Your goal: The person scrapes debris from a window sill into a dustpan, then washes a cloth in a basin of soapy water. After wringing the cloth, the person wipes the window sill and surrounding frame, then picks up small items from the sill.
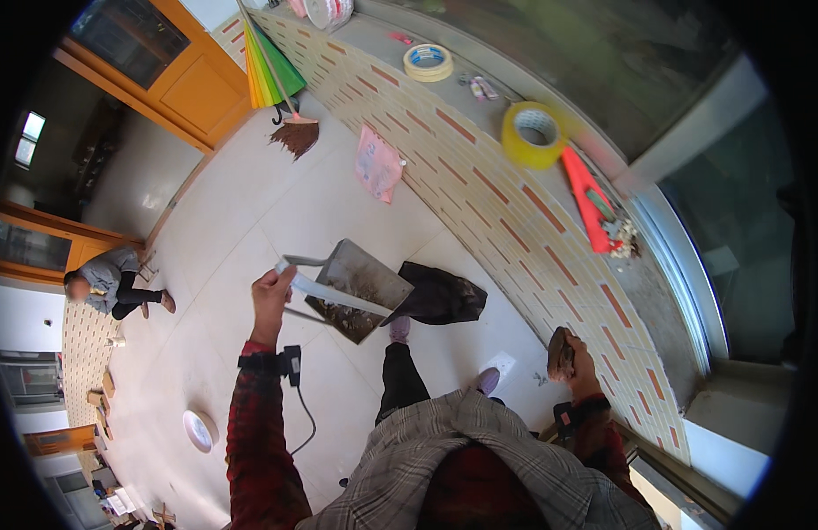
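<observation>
My left hand [270,299] grips the end of a pale flat strip [339,293], perhaps a handle, that runs across a grey dustpan [366,262]. Dirt and small pale scraps lie inside the pan. A bent grey tube [308,261] extends from the pan's side towards this hand. Against the pan's right edge is a black bag or cloth [449,295], close to my shoe. Out to the right, beside the tiled wall, my right hand [583,371] is closed around a brown rounded object [560,354]; its exact kind cannot be told.
On the window ledge [654,298] lie yellow tape [533,135], masking tape [427,62] and a red item [588,199]. A pink plastic bag [378,162], broom [296,134] and umbrella [273,69] are along the wall. A person [111,281] sits far left; a basin [200,430] is nearer.
</observation>
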A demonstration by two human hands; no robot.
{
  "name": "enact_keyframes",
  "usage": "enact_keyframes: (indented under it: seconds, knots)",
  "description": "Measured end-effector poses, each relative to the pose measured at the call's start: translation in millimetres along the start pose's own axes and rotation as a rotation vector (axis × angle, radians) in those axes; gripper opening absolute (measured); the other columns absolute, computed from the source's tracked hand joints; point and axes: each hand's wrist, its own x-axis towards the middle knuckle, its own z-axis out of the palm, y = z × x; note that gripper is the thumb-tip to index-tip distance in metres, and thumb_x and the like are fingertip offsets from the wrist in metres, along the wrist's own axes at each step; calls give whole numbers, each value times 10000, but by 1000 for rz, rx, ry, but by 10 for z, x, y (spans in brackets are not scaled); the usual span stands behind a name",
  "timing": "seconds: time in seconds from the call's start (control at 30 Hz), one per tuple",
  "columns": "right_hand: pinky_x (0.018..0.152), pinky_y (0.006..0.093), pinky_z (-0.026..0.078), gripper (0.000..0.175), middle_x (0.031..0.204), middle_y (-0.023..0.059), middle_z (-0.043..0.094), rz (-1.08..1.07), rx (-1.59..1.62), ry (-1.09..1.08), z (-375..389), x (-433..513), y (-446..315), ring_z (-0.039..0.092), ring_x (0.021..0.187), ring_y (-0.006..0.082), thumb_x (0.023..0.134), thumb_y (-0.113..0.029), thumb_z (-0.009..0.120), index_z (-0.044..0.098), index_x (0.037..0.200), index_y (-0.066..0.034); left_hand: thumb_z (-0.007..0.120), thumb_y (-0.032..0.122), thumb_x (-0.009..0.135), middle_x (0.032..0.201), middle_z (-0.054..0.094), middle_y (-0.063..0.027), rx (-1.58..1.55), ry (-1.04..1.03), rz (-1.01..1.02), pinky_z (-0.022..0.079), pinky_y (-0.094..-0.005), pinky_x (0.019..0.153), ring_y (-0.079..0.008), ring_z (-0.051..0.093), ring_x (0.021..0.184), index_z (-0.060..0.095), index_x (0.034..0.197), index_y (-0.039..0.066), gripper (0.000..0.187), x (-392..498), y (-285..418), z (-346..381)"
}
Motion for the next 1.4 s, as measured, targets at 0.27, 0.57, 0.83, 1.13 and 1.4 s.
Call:
enact_keyframes:
  seconds: [0.27, 0.57, 0.83, 1.13, 1.4]
  knots:
    - [780, 390, 542, 336, 1075, 95, 583, 53, 5, 234, 1226, 265, 672, 601, 973, 245, 879, -194, 618, 520, 1166, -49, 741, 374, 794, 584, 605, -34, 350, -286, -101, 425, -302, 512, -77, 517, 550, 713, 800, 22, 353, 1868, -1383, 432]
    - [833, 401, 523, 390, 1080, 84, 584, 34, -50, 270, 1672, 60, 582, 589, 991, 243, 848, -225, 651, 536, 1189, -75, 719, 398, 725, 671, 666, -123, 356, -148, 58, 497, -415, 715, -282, 659, 667, 731, 800, 88, 319, 2313, -1410, 1147]
    - [771, 352, 534, 341, 1010, 91, 596, -146, -87, 215, 1550, 299, 273, 619, 886, 242, 892, -258, 595, 531, 1161, -59, 734, 392, 774, 565, 553, -69, 225, -174, 202, 419, -360, 510, -139, 492, 516, 635, 740, 0, 406, 2731, -941, 1010]
    - [840, 421, 522, 295, 1056, 88, 601, -43, 56, 286, 1814, 874, 398, 595, 970, 259, 867, -200, 606, 561, 1130, -75, 744, 365, 775, 592, 595, -66, 262, -120, 66, 430, -334, 507, -104, 522, 556, 649, 744, -31, 409, 3637, -445, 428]
    - [764, 397, 545, 233, 999, 87, 609, 23, -81, 334, 3872, 1815, 414, 615, 927, 241, 887, -180, 593, 560, 1085, -63, 735, 353, 796, 612, 588, -7, 260, -140, -33, 415, -305, 507, -81, 502, 552, 695, 827, -6, 363, 5407, -672, -219]
